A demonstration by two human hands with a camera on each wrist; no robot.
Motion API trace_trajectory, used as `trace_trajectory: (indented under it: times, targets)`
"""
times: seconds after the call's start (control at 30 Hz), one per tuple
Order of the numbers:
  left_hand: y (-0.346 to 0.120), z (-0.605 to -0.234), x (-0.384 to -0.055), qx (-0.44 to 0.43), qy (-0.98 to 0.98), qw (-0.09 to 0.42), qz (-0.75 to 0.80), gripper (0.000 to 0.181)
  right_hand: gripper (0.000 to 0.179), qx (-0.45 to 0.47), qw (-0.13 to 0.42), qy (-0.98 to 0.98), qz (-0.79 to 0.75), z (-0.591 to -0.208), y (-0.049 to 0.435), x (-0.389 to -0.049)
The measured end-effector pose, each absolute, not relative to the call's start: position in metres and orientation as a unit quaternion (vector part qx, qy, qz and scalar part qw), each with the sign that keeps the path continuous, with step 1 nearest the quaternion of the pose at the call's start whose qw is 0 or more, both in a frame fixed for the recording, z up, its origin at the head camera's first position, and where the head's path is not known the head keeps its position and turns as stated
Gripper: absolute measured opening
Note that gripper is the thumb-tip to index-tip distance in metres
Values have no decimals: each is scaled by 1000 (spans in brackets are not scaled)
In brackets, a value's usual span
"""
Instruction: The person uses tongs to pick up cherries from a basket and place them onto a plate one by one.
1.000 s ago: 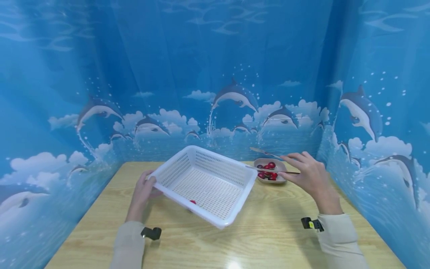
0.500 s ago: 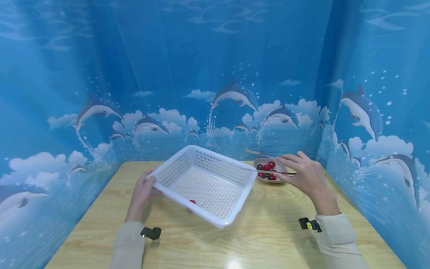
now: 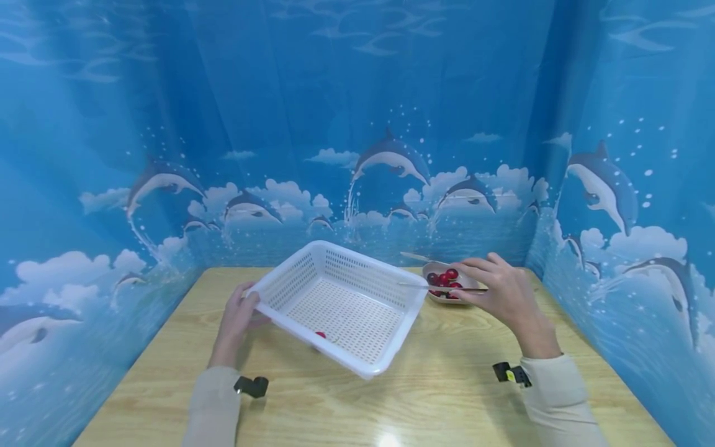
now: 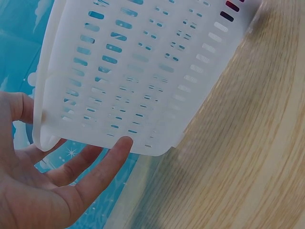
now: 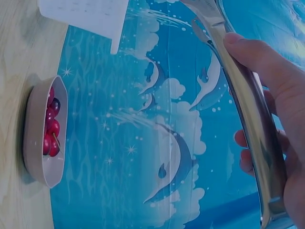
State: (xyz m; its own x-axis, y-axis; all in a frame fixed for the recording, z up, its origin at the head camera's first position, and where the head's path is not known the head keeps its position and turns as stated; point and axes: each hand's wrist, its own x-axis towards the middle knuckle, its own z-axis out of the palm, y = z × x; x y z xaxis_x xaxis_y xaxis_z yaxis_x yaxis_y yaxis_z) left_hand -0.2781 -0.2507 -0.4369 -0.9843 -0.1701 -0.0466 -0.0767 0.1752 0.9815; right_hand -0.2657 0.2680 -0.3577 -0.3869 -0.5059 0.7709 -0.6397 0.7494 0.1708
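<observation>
My left hand (image 3: pixel 236 316) grips the left rim of a white plastic basket (image 3: pixel 363 279), which is tilted and raised over the table. In the left wrist view, fingertips (image 4: pixel 125 143) press its slotted outer wall. One red cherry (image 3: pixel 320 334) lies at the basket's near side. My right hand (image 3: pixel 499 295) holds metal tongs (image 5: pixel 248 105), thumb on one arm and fingers behind. Their two arms stand apart, with nothing visible between them, and point left; the nearer one overlaps the basket's right rim in the head view.
A small pale bowl (image 5: pixel 34 129) with several red and dark cherries (image 5: pixel 51 126) stands on the wooden table (image 3: pixel 447 385), right of the basket and beneath the tongs. A blue dolphin-print curtain (image 3: pixel 357 124) encloses the back and both sides.
My right hand has moved a little to the left with the tongs, their tips now farther over the basket's right side. The left hand and basket have stayed nearly still.
</observation>
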Motion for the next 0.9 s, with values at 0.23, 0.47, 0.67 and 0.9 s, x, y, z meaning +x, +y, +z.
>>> trace_trajectory:
  times: [0.23,0.47,0.67,0.9]
  targets:
    - [-252,-439,-278,77,-765,37,-639,56,64,374,399,-834,72,-353,251,-270]
    - [-252,-438,-280,76,-754,38,-651,57,42,406,333,-849,53,-334,227,-276]
    - [-252,-436,-281,82,-762,35,-641,57,41,453,287,-844,29,-320,200,-286]
    - [-252,-436,-281,90,-771,35,-629,58,41,482,223,-847,-11,-306,168,-297]
